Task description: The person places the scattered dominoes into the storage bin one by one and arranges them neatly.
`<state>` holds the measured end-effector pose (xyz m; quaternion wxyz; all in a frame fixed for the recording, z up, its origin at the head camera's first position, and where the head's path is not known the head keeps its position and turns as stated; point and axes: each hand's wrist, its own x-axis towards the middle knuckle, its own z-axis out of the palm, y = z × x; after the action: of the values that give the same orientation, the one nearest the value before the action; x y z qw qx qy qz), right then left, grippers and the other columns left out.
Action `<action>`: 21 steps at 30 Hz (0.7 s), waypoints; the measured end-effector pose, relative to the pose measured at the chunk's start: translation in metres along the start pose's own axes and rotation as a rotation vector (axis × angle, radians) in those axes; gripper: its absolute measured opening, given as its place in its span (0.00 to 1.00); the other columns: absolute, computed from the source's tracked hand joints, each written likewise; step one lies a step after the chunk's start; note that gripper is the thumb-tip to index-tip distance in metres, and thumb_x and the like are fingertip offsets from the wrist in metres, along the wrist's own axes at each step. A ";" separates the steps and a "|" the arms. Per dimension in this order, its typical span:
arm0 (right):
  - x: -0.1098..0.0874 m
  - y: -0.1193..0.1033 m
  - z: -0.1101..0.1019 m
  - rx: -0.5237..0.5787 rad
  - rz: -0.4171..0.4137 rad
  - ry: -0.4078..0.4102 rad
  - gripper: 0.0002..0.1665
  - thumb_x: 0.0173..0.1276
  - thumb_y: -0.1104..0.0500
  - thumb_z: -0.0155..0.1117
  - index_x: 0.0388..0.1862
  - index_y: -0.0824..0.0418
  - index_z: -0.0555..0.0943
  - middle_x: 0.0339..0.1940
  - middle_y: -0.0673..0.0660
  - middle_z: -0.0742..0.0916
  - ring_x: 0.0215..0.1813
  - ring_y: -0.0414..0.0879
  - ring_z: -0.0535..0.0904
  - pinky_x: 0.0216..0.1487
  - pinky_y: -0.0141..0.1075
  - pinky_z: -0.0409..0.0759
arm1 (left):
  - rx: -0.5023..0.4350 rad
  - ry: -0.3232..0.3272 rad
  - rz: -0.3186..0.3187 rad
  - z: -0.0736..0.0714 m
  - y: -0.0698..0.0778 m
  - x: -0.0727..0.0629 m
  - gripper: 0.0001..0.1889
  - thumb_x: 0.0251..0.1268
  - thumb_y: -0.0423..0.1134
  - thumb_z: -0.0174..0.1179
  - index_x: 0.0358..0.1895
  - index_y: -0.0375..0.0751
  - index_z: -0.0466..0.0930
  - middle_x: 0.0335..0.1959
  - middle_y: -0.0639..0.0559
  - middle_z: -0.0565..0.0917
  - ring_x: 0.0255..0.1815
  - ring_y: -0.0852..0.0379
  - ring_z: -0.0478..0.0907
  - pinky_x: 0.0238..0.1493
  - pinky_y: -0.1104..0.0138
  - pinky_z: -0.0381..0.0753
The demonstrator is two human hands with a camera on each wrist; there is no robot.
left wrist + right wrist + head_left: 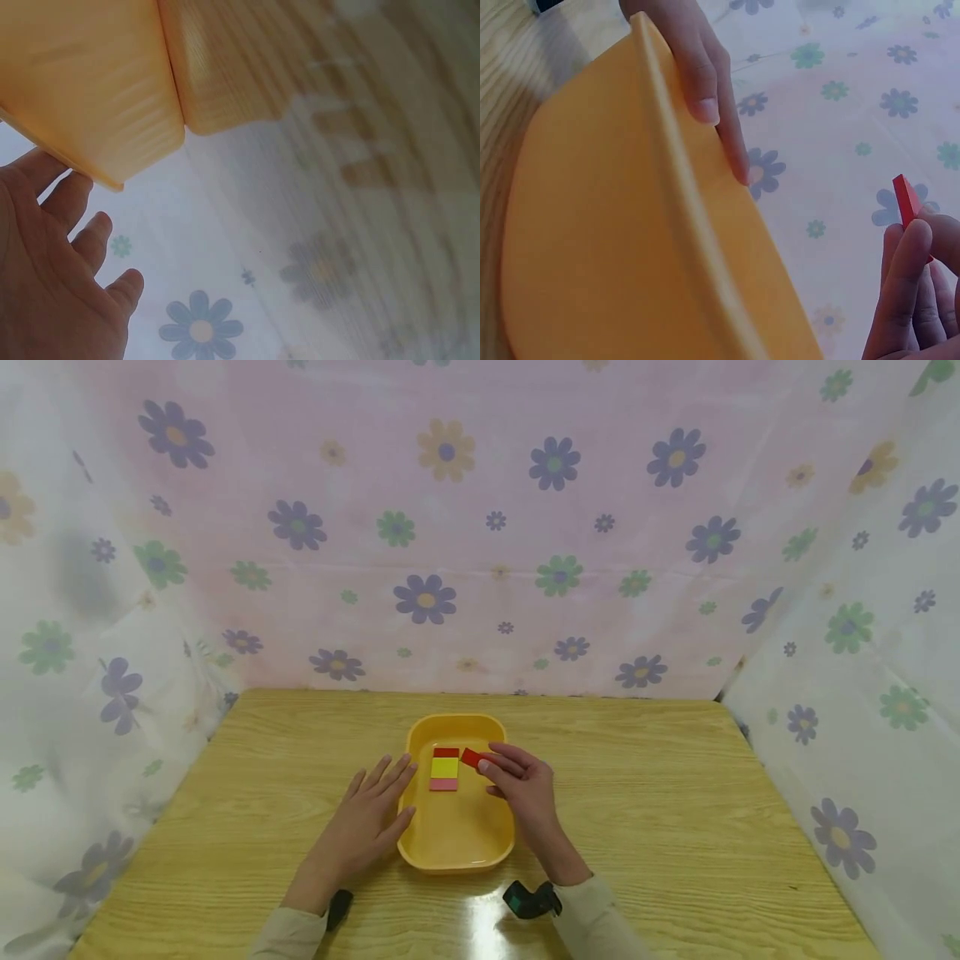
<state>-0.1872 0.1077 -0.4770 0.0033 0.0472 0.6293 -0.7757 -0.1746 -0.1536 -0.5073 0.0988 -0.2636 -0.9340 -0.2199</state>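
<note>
A yellow-orange plastic basin [468,835] stands on the table. Inside it, toward the back left, a dark red tile [446,752], a bright yellow tile [444,767] and a pink tile [443,785] lie in a column. My right hand [528,785] pinches another small red tile [470,757] between thumb and fingers, above the basin's right side. In the right wrist view this red piece [904,196] appears thin and flat, raised above the rim. My left hand [360,822] rests at the basin's left rim, fingers extended; the left wrist view shows its fingertips [79,184] against the rim's underside.
The wood-grain table [637,802] extends on both sides of the basin. Flowered cloth [495,543] hangs behind and at both sides. Black wrist devices [531,900] sit by the sleeves, low over the table's near part.
</note>
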 end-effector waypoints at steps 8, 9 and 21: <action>0.014 -0.010 0.016 -0.068 -0.042 -0.067 0.21 0.65 0.63 0.74 0.56 0.67 0.84 0.47 0.61 0.91 0.42 0.48 0.90 0.38 0.35 0.89 | 0.002 -0.047 -0.037 0.001 -0.002 0.001 0.33 0.75 0.49 0.58 0.79 0.44 0.63 0.80 0.50 0.62 0.82 0.40 0.55 0.77 0.36 0.50; 0.016 -0.012 0.018 -0.074 -0.053 -0.073 0.20 0.65 0.63 0.74 0.55 0.67 0.84 0.47 0.61 0.91 0.43 0.50 0.90 0.39 0.35 0.89 | 0.002 -0.054 -0.042 0.001 -0.002 0.001 0.33 0.75 0.49 0.58 0.79 0.44 0.63 0.81 0.50 0.61 0.82 0.41 0.54 0.77 0.36 0.50; 0.036 -0.010 0.033 -0.261 -0.117 -0.180 0.20 0.63 0.66 0.75 0.53 0.72 0.82 0.44 0.69 0.88 0.39 0.60 0.89 0.36 0.47 0.90 | 0.006 -0.057 -0.035 -0.001 -0.003 0.002 0.34 0.75 0.50 0.57 0.79 0.44 0.62 0.81 0.50 0.61 0.82 0.40 0.54 0.77 0.35 0.49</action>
<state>-0.2258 0.0793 -0.4629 0.0204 -0.0601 0.7236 -0.6873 -0.1774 -0.1552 -0.5074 0.0693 -0.2530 -0.9416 -0.2113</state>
